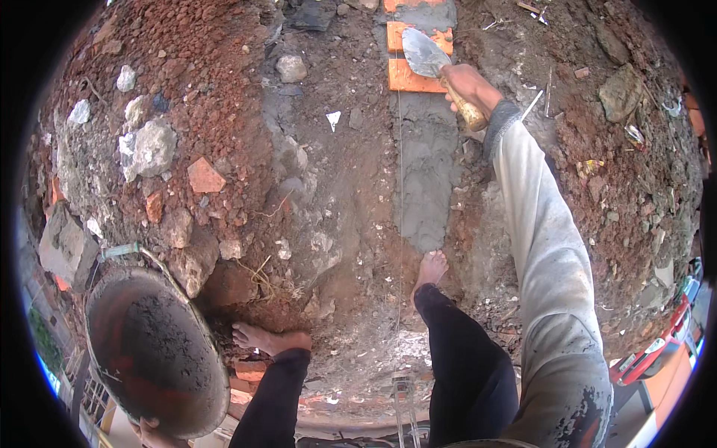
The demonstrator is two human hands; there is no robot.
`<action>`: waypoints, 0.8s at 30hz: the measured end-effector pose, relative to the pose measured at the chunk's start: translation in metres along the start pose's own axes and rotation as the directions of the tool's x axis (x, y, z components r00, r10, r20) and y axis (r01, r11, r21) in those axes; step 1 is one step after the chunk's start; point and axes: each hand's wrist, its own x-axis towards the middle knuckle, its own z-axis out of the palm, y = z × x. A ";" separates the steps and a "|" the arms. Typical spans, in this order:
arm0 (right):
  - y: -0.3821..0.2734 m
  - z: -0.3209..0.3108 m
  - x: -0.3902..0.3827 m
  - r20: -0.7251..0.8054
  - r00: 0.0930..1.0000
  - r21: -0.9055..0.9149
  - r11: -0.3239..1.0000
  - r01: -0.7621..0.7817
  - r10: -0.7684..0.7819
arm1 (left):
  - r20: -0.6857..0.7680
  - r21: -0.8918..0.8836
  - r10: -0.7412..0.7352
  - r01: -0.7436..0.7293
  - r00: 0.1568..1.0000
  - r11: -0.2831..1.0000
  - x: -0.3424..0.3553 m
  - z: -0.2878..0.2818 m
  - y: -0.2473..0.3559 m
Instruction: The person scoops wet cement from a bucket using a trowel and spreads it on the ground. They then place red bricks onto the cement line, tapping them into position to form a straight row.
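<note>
My right hand (470,88) is closed round the wooden handle of a trowel (424,54). Its grey-smeared metal blade lies over the orange bricks (412,78), touching or just above them. From the bricks a strip of wet grey mortar (427,172) runs back toward my right foot. A taut string (400,142) passes along the strip's left side. At the lower left, a dark bucket (112,328) is tilted with its mouth facing up, wet mortar coating its inside. My left hand (151,434) grips its near edge; most of that hand is hidden.
My bare feet (258,340) stand apart on rough soil. Rubble and pale stones (153,147) cover the left, near a broken brick piece (205,176). A large rock (621,92) lies at the far right. Several bricks (250,371) sit beside my left leg.
</note>
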 end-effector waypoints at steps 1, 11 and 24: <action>-0.001 -0.007 0.003 -0.012 1.000 0.079 0.997 0.027 -0.026 | -0.007 0.036 -0.007 0.008 1.000 0.999 0.003 0.000 -0.003; -0.023 -0.021 -0.018 -0.076 0.997 -0.075 0.997 0.016 -0.021 | 0.019 -0.018 -0.011 0.011 1.000 1.000 -0.006 0.019 -0.007; -0.106 0.192 -0.431 0.537 0.671 -0.436 0.513 0.740 -0.512 | 0.099 -0.154 0.171 -0.154 0.980 0.976 -0.020 0.042 -0.005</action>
